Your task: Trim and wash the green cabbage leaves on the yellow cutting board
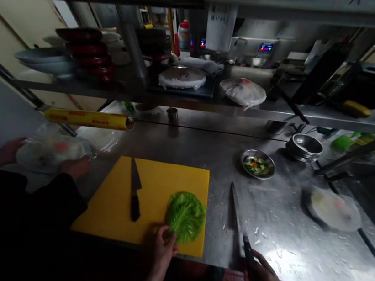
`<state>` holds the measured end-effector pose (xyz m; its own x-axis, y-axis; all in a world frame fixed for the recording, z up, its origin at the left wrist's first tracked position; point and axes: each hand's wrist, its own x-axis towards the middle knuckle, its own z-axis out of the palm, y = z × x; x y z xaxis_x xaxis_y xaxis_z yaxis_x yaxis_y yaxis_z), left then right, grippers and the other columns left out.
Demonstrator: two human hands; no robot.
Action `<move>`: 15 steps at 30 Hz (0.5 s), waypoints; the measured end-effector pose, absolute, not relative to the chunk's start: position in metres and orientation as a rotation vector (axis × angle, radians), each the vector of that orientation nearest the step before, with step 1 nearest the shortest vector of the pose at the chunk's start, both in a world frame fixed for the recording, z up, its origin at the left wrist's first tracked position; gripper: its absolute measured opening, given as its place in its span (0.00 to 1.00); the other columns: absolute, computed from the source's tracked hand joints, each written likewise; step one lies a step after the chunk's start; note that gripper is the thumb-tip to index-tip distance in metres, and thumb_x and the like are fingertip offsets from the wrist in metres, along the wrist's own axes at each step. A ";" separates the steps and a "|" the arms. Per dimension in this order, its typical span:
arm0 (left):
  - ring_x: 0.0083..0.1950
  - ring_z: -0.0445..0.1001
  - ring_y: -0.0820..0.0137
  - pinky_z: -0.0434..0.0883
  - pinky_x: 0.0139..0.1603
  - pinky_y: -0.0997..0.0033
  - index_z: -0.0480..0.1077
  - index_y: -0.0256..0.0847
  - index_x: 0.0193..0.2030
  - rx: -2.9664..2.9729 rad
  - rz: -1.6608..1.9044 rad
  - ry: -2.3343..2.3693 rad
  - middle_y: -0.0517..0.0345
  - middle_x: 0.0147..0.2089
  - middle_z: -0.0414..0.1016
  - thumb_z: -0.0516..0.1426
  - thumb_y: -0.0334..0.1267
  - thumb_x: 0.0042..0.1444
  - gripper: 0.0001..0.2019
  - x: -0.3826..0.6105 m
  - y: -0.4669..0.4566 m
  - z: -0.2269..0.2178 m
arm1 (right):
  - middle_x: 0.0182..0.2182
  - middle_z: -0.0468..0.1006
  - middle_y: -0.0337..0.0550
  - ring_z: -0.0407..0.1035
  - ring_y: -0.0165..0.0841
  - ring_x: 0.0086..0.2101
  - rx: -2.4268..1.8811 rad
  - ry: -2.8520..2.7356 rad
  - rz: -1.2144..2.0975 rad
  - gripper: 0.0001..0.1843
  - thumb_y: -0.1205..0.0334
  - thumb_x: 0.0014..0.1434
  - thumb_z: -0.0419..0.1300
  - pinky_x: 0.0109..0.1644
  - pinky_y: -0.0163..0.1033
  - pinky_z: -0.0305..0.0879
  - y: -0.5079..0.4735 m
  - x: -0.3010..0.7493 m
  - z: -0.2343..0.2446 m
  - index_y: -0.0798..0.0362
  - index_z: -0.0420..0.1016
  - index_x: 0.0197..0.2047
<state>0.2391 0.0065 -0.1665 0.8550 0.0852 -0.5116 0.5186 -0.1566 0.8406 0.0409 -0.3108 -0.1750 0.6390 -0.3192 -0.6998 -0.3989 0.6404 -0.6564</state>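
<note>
Lettuce (pixel 186 216), bright green and crinkled, lies at the near right of the flat yellow cutting board (pixel 107 199), its stem end toward the left hand (pixel 164 245), which is nearer and pinches it. The right hand (pixel 263 274) wraps the black handle of a long steel knife (pixel 241 235) right of the leaf and apart from it, past the board's edge; the blade's long axis points away, tip slightly left. A 2nd knife, black-handled with a broad dark blade (pixel 135 189), rests left of the leaf.
</note>
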 end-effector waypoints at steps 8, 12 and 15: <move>0.57 0.75 0.59 0.73 0.62 0.56 0.75 0.41 0.56 2.558 -0.233 -0.481 0.45 0.57 0.76 0.49 0.35 0.66 0.17 0.273 0.027 -0.130 | 0.27 0.76 0.36 0.69 0.28 0.27 -0.867 0.954 0.123 0.31 0.41 0.42 0.79 0.26 0.28 0.60 -0.298 0.056 -0.169 0.48 0.71 0.39; 0.61 0.70 0.59 0.71 0.64 0.60 0.74 0.44 0.59 2.750 -0.316 -0.863 0.49 0.59 0.75 0.46 0.26 0.64 0.24 0.290 0.004 -0.115 | 0.23 0.75 0.38 0.66 0.28 0.21 -0.911 0.968 0.152 0.35 0.39 0.36 0.79 0.20 0.29 0.49 -0.295 0.059 -0.166 0.49 0.69 0.36; 0.62 0.68 0.57 0.69 0.65 0.61 0.73 0.44 0.62 2.837 -0.402 -0.859 0.48 0.59 0.74 0.47 0.28 0.65 0.23 0.292 0.000 -0.113 | 0.21 0.71 0.35 0.63 0.27 0.20 -0.999 0.961 0.116 0.33 0.34 0.40 0.76 0.22 0.31 0.55 -0.290 0.062 -0.162 0.50 0.72 0.37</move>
<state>0.2922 0.0002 -0.1133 0.8001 -0.5618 -0.2101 -0.5215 -0.8246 0.2191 0.0620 -0.2905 -0.1617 0.6023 -0.3251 -0.7291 -0.4897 0.5709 -0.6590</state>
